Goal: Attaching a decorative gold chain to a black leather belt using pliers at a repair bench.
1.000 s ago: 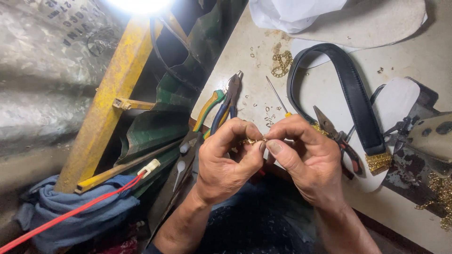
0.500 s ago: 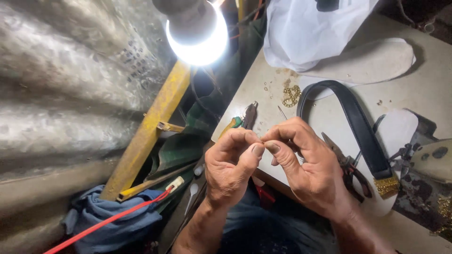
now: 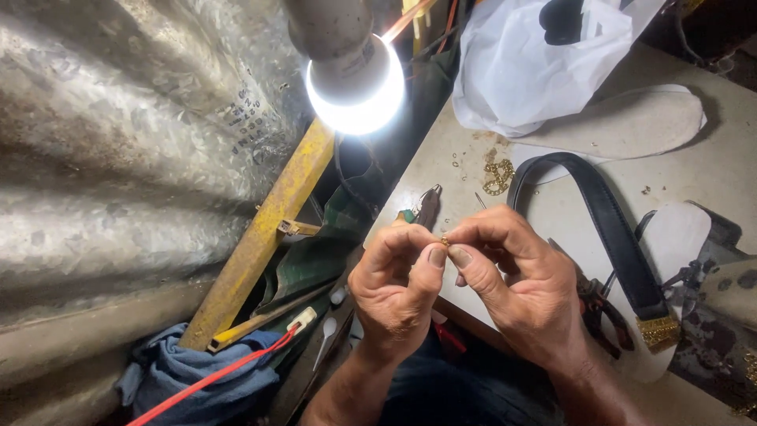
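Small gold-coloured metal piece (image 3: 445,241) sat pinched at the meeting point of both hands, above the near edge of the worktable (image 3: 733,158); thumb and forefinger tips of each hand closed around it, so only a speck showed between them. Piece too small and too covered to tell its long axis or which way it pointed. Left hand (image 3: 394,296) had thumb and forefinger pressed together on the piece, remaining fingers curled into the palm. Right hand (image 3: 524,288) likewise closed on it from the other side, thumb pad flat beneath, forefinger arched over, other fingers bent loosely behind. The two thumbs lay just beside each other, nails toward the camera. Behind the hands on the table: pliers (image 3: 426,207) with coloured handles, a heap of gold chain links (image 3: 498,175), a black strap (image 3: 611,229) curving down to a gold trim end, pale sole shapes (image 3: 631,126) and a white plastic bag (image 3: 536,71). A lit bulb (image 3: 355,95) hung over a yellow beam (image 3: 264,237) beside corrugated sheet metal (image 3: 118,158)
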